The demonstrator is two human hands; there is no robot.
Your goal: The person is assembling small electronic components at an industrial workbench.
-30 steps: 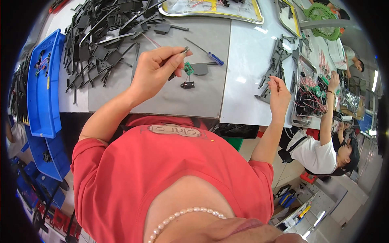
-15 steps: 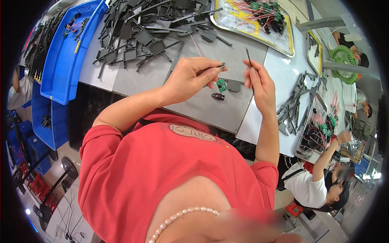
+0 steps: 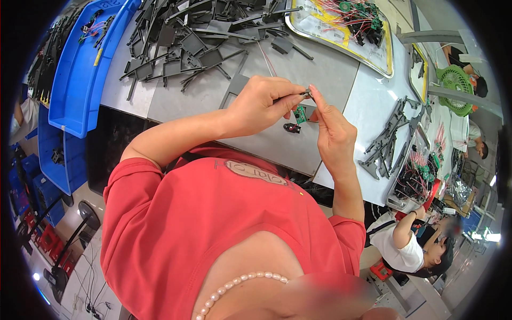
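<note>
My left hand (image 3: 264, 104) pinches a small dark part (image 3: 306, 94) between thumb and fingers. My right hand (image 3: 335, 128) meets it there, its fingertips closed at the part's end. Whatever else lies inside the right fingers is hidden. Just below the fingertips is a small green circuit board (image 3: 300, 114), with a shiny black component (image 3: 292, 128) beside it. Thin red and white wires (image 3: 266, 57) run from behind my left hand toward the heap of dark grey plastic frames (image 3: 197, 50).
A blue bin (image 3: 80, 74) stands at the left. At the upper right, a yellow-edged tray (image 3: 341, 45) carries wired green boards. More dark frames (image 3: 386, 138) lie on the right, near another wired-board tray (image 3: 394, 200). A co-worker in white (image 3: 408, 240) sits at the right.
My right hand has moved left and up to meet my left hand, which shifted slightly right. The slim dark pointed tool in my right fingers no longer shows clearly.
</note>
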